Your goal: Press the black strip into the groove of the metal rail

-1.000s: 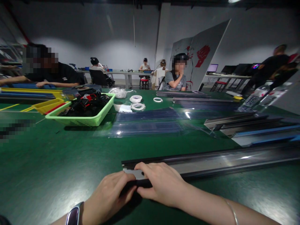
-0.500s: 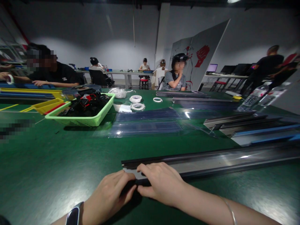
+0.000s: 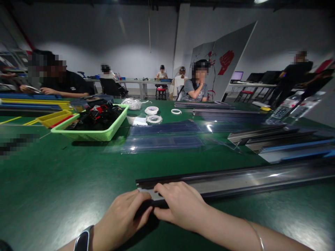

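Note:
A long channel-shaped profile (image 3: 235, 183), dark along its edges with a grey inside and a shiny clear strip in it, lies across the green table. At its near left end, my left hand (image 3: 123, 218) is closed on the corner, thumb in front and fingers over the top. Just to the right, my right hand (image 3: 180, 207) grips the near edge, with its index finger reaching into the channel. The two thumbs almost meet under the front edge. Whatever lies beneath the fingertips is hidden.
Beyond the profile lie clear plastic strips (image 3: 162, 143), white tape rolls (image 3: 154, 119) and a green basket (image 3: 107, 134) of black and red parts. More profiles (image 3: 267, 134) are stacked at the right, near plastic bottles (image 3: 285, 106). A co-worker (image 3: 70, 82) sits at the far left, another person (image 3: 195, 87) opposite.
My hands and the profile stay practically still. At the far left, the co-worker's hands have shifted with a ring-shaped thing in them.

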`<act>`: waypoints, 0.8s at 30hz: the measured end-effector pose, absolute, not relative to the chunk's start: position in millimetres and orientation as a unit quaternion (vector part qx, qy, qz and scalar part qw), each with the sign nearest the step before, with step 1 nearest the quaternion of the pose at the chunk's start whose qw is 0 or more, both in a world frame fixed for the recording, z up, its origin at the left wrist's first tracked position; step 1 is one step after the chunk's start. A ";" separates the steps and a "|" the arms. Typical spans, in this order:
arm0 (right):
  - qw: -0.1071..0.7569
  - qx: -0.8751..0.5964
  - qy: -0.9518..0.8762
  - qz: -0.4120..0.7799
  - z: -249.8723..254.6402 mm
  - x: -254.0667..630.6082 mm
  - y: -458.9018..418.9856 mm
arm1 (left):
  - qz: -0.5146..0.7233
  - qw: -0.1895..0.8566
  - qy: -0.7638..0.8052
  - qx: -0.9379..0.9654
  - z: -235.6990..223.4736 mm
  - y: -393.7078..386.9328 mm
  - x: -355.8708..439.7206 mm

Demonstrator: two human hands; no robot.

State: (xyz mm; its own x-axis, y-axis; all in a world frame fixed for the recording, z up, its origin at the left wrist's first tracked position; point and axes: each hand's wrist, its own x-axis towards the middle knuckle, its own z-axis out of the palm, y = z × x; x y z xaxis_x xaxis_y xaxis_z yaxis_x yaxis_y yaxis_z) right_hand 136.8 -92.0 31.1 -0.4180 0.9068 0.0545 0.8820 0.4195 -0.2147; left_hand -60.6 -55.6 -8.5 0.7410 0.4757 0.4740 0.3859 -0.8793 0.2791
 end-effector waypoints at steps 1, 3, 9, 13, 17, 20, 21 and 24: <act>0.081 -0.533 -0.839 0.074 30.9 136.8 -92.1 | 0.276 0.082 0.233 0.929 -8.3 -55.7 -60.6; 0.082 -0.532 -0.840 0.069 30.3 136.9 -92.2 | 0.274 0.079 0.238 0.929 -7.5 -55.9 -60.7; 0.082 -0.530 -0.841 0.066 29.5 137.5 -91.0 | 0.254 0.065 0.240 0.935 -3.8 -55.9 -61.0; 0.076 -0.528 -0.843 0.064 27.0 138.2 -89.7 | 0.250 0.063 0.242 0.935 -3.6 -55.1 -60.6; 0.084 -0.522 -0.847 0.057 25.2 138.5 -90.1 | 0.251 0.049 0.236 0.938 -3.8 -54.6 -60.2; 0.089 -0.513 -0.852 0.050 25.0 138.3 -90.7 | 0.253 0.036 0.231 0.939 -4.1 -54.8 -60.4; 0.089 -0.511 -0.853 0.049 25.0 138.2 -90.7 | 0.251 0.035 0.231 0.939 -4.1 -54.9 -60.4; 0.086 -0.514 -0.852 0.053 25.2 137.9 -90.8 | 0.241 0.043 0.234 0.941 -3.5 -55.3 -59.9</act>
